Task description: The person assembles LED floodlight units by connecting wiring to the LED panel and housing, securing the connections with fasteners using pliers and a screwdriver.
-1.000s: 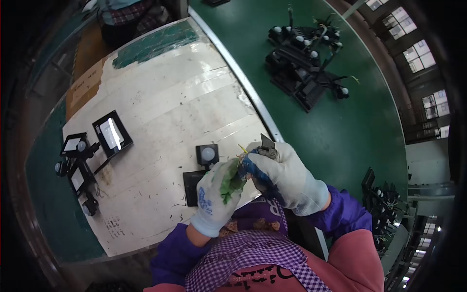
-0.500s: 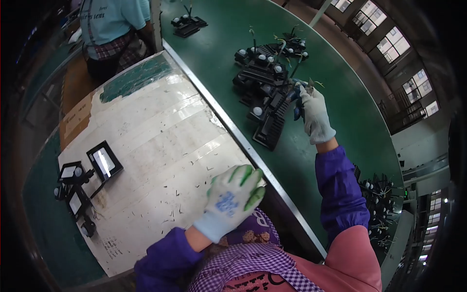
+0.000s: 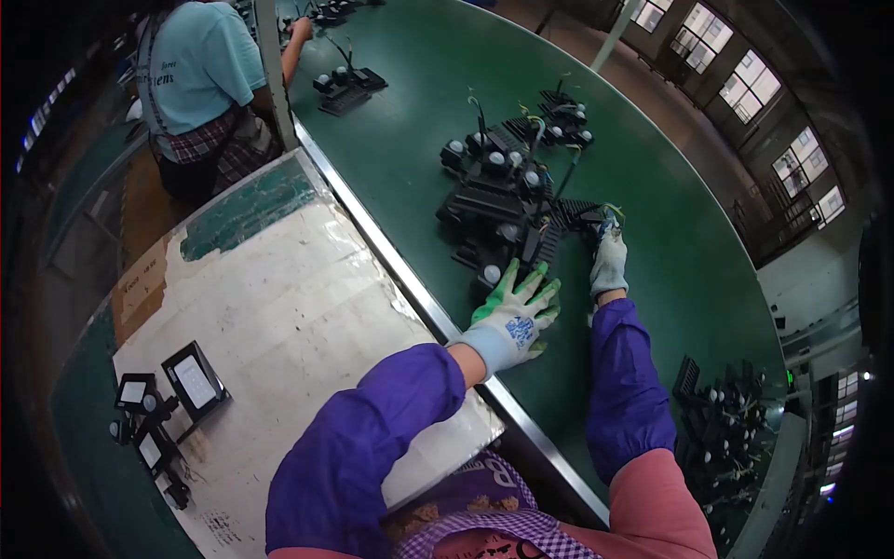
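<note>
My left hand [image 3: 514,321], in a white glove with green-coated fingers, reaches over the metal edge strip with its fingers spread. Its fingertips are at the near end of a pile of black finned floodlights [image 3: 481,203] with white domed sensors and upright wires. To the right of the pile, my right hand [image 3: 610,263], also gloved, has its fingers closed at the wire end of one black finned floodlight [image 3: 579,215]. The bluish fingertips partly cover that end.
Several floodlights with pale front panels [image 3: 196,380] lie on the worn white board [image 3: 307,307] at left. More floodlights [image 3: 731,419] are heaped at the right on the green table [image 3: 680,279]. A black floodlight [image 3: 349,88] lies farther back, near a person in a light blue shirt [image 3: 200,65].
My left hand has moved from above the board's near edge forward to the pile, its fingers spreading. My right hand has come lower, with the floodlight beside the pile. The view has shifted slightly.
</note>
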Motion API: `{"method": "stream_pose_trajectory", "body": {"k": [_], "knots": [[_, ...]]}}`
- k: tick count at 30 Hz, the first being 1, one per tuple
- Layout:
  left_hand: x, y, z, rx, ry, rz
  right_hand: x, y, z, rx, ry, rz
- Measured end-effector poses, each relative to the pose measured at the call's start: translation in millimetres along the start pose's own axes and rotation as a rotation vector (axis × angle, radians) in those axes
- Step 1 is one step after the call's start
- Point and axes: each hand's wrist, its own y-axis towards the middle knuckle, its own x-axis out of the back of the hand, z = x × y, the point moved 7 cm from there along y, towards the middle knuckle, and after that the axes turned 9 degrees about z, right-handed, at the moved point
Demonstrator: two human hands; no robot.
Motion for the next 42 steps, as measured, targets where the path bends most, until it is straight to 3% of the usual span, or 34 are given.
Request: {"method": "stream_pose_trajectory", "body": {"k": [8, 10, 12, 13, 15, 16, 18, 19, 21, 23, 27, 30, 33, 35, 36, 37, 38, 41, 42], "knots": [[9.1, 22.5, 95.3, 0.102, -0.030, -0.036, -150.9, 126.9, -43.5, 0.291, 0.100, 0.288], [9.8, 27.9, 130.8, 0.143, 0.006, -0.079, -184.8, 177.1, -55.8, 0.292, 0.123, 0.416], [12.5, 32.4, 168.7, 0.170, 0.044, -0.137, -222.2, 163.4, -32.0, 0.291, 0.146, 0.467], [17.3, 32.6, 188.7, 0.194, 0.071, -0.145, -237.4, 148.8, -12.7, 0.207, -0.063, 0.491], [21.9, 32.6, 233.5, 0.254, 0.100, -0.164, -284.0, 217.4, -55.2, 0.120, 0.313, 0.724], [23.3, 36.2, 258.3, 0.308, 0.165, -0.182, -282.6, 190.9, -23.4, 0.177, 0.026, 0.636], [20.3, 31.4, 302.5, 0.465, 0.331, -0.179, -303.7, 155.8, 16.5, 0.402, -0.215, 0.583], [23.2, 26.5, 315.2, 0.547, 0.441, -0.171, -314.7, 161.3, 18.6, 0.578, -0.163, 0.593], [45.2, 1.0, 306.1, 0.622, 0.400, -0.211, -308.7, 124.3, 10.4, 0.177, 0.116, 0.421], [57.4, -24.2, 281.8, 0.651, 0.251, -0.255, -309.5, 79.8, 13.2, 0.127, 0.175, 0.340], [79.0, -110.2, 206.3, 0.644, -0.042, -0.412, -302.9, -4.8, 7.7, 0.164, 0.132, 0.488], [97.9, -206.6, 158.9, 0.705, -0.004, -0.543, -321.0, -105.4, 30.2, 0.226, 0.050, 0.671], [122.3, -316.5, 131.4, 0.871, 0.080, -0.613, -344.6, -230.7, 62.5, 0.067, -0.197, 1.025], [140.0, -401.2, 120.9, 0.993, 0.085, -0.733, -360.0, -290.1, 60.6, 0.127, -0.281, 1.257], [141.9, -441.4, 115.8, 1.183, 0.198, -0.686, -367.0, -314.1, 62.5, 0.497, -0.305, 1.297], [130.2, -489.1, 116.0, 1.386, 0.224, -0.696, -375.2, -340.8, 61.6, 0.566, -0.319, 1.394], [122.5, -530.7, 112.5, 1.559, 0.269, -0.616, -379.1, -374.0, 77.5, 0.819, -0.319, 1.399], [95.7, -626.5, 104.8, 1.986, 0.163, -0.424, -398.7, -446.7, 81.4, 0.862, -0.416, 1.537], [74.3, -655.7, 114.1, 1.910, 0.006, -0.508, -403.4, -468.1, 90.2, 0.975, -0.450, 1.543]]}}
